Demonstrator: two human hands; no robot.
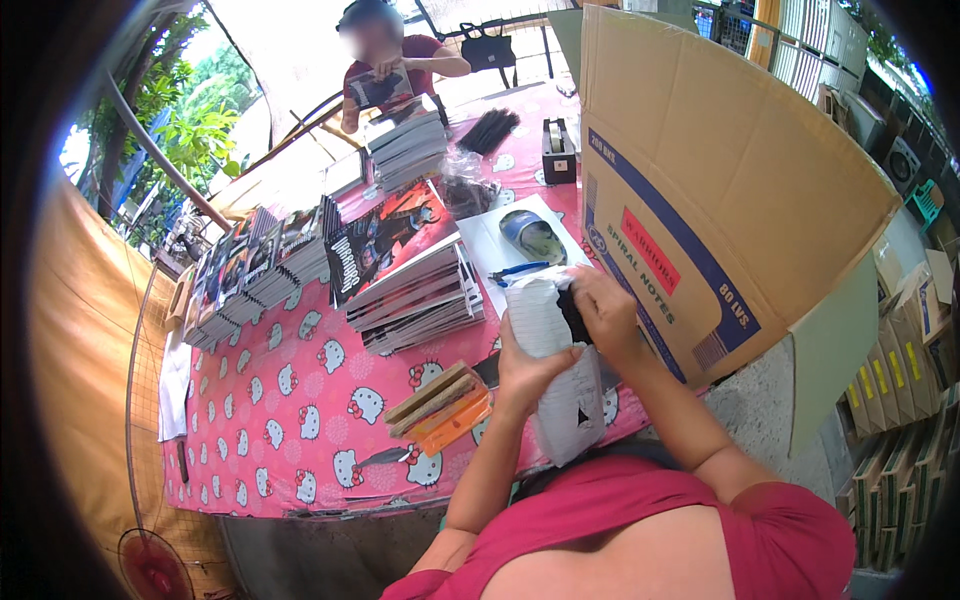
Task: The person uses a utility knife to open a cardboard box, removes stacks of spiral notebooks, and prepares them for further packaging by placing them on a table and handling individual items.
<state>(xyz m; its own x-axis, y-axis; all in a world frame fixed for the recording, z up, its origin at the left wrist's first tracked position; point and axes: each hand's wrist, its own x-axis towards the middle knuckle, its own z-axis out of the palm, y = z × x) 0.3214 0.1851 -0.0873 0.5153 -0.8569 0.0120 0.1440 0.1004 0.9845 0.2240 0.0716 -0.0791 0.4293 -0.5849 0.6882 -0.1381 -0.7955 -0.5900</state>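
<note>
A long stack of white, ridged paper edges [541,320], with a dark patch on its right side, is between my hands at the table's near edge. My left hand [528,370] grips its left side, the thumb lying across the front and the fingers mostly hidden. At the stack's far right corner, my right hand [603,312] has its fingers bent against it; their tips are partly hidden. Just beyond lie a blue pen [522,269] and a roll of clear tape or similar round item [532,236] on a white sheet [550,208].
A tall cardboard box [730,130] stands at right. Left of my hands are a stack of colourful notebooks [400,250], wooden and orange blocks [440,408] and a blade-like grey piece [384,456]. A tape dispenser [558,152] is farther back. Across the pink table sits another person [420,55].
</note>
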